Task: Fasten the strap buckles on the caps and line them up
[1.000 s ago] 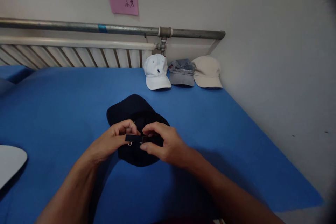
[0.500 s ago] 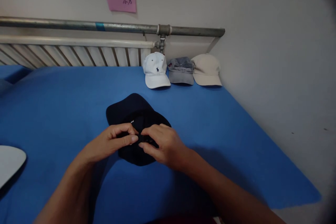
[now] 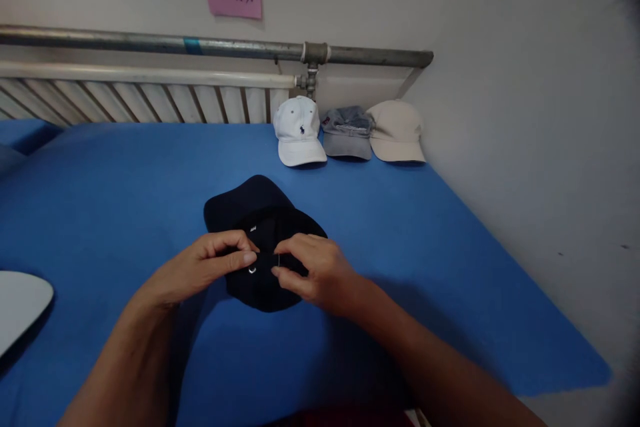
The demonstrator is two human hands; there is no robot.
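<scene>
A dark baseball cap lies on the blue surface in front of me, its brim toward the far left and part of its inside showing. My left hand pinches one end of the cap's back strap between thumb and forefinger. From the other side, my right hand is closed in a pinch on the strap, by a thin shiny metal edge. Below my left thumb a small metal ring shows on the cap. The fingers hide part of the strap and the cap's right side.
Along the back edge of the blue-covered table stand a white cap, a grey cap and a beige cap. Behind are a radiator and a metal pipe. A white rounded board lies at left.
My fingertips have drawn slightly apart along the strap, baring more of it. The metal edge at my right fingers and the ring under my left thumb now show more clearly.
</scene>
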